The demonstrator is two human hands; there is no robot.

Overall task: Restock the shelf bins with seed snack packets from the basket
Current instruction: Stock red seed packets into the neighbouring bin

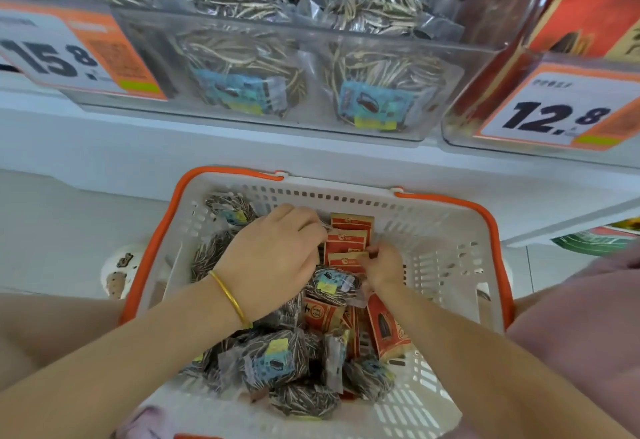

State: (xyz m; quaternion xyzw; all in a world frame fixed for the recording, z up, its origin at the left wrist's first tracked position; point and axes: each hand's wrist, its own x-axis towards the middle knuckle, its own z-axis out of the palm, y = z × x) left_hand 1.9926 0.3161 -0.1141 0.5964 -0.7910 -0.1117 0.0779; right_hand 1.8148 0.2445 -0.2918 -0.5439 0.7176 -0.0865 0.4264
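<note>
Reaching into basket [446,211]: left hand [273,255] curls around red packets [348,243] near its far wall; right hand [386,267] pinches one.

I have one view, the wide-angle head camera, looking steeply down into the basket [446,230] close below, with the shelf bins [311,68] near along the top.

packets [277,362] in basket [446,227] — bins [311,68] above
</note>
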